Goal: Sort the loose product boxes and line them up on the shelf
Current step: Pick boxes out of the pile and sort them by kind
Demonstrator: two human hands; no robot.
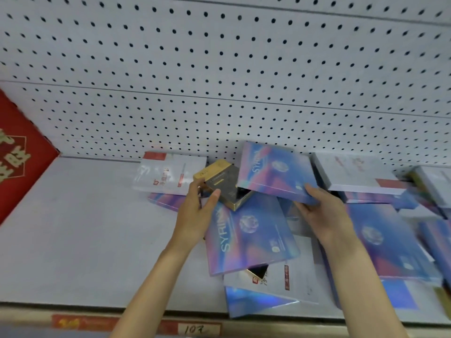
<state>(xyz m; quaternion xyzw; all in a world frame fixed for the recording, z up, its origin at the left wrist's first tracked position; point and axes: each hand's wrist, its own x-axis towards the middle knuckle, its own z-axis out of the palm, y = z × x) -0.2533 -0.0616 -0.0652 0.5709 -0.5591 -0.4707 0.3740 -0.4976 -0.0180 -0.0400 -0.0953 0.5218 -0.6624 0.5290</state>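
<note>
Barely started, I am gripping the black-and-gold box with my left hand and a blue box with my right hand, both near the pegboard, the other boxes lying unsorted before it.

Shelf w/ jumbled blue boxes, white boxes, red box at left.

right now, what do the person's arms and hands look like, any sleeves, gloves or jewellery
The left arm and right arm are bare down to the picture's bottom edge: no sleeves show. The left hand and right hand wear no gloves, and no ring, watch or bracelet is visible.
</note>
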